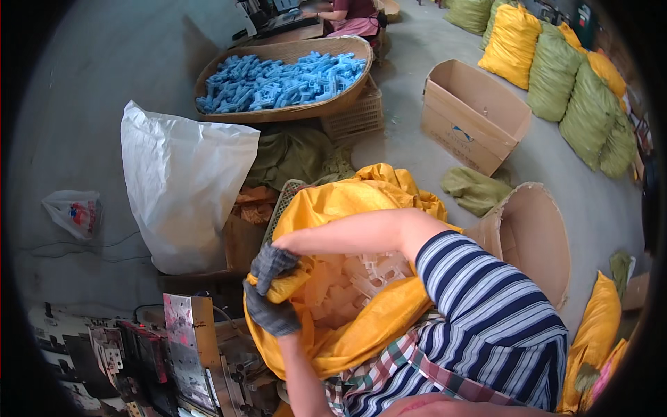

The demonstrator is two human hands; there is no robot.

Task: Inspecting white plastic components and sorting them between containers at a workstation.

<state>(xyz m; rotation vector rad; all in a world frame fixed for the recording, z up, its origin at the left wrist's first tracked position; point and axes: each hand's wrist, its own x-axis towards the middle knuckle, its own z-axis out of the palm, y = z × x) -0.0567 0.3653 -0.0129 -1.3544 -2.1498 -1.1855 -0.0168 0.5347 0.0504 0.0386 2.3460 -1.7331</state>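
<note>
A large yellow woven sack [375, 306] stands in front of me with its mouth wide open. Inside lie many pale, translucent plastic pieces [375, 278]. Both hands wear dark grey gloves and meet at the sack's left edge. My right hand [273, 267], its arm reaching across the sack, closes on a gathered fold of the rim. Just below it, my left hand [272, 314] is closed on the same bunched edge. The yellow cloth sticks out between the two gloves. Some of the fingers are hidden by the gloves' overlap and the fabric.
A big white plastic bag [184, 187] stands at the left, near a machine [191, 347] with a metal plate. Beyond the sack is a wide basket [278, 115] of blue plastic parts. Cardboard boxes [458, 132] and full green and yellow sacks [511, 45] stand right. Another person [354, 21] sits far back.
</note>
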